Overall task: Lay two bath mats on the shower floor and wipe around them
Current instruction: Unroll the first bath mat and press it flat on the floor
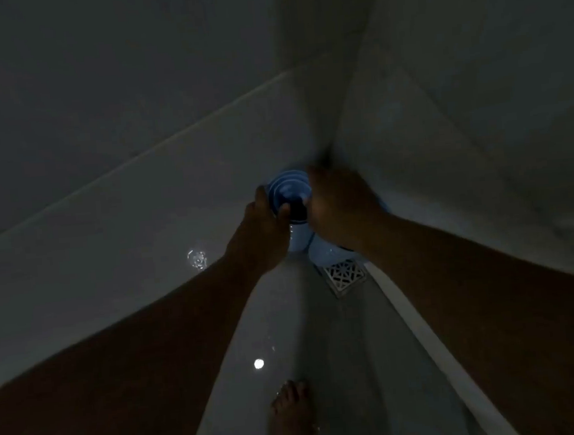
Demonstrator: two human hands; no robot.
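bare foot (pixel 291 419); hands on blue roll (pixel 288 189)

Dim light fills a corner of pale walls (pixel 130 75). The wet floor (pixel 342 367) glints, with a metal drain grate (pixel 345 276) just below the right hand (pixel 341 209).

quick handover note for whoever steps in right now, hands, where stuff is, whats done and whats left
Left hand: gripping the left edge of a blue ridged object, possibly a rolled bath mat; too dark to be sure.
Right hand: closed on the same object from the right.
The object is held above the far corner of the shower floor, just beyond the square drain grate. A bare foot stands on the wet floor.
Done: no mat lies flat in view.
Left: lay both mats, then wipe around them.
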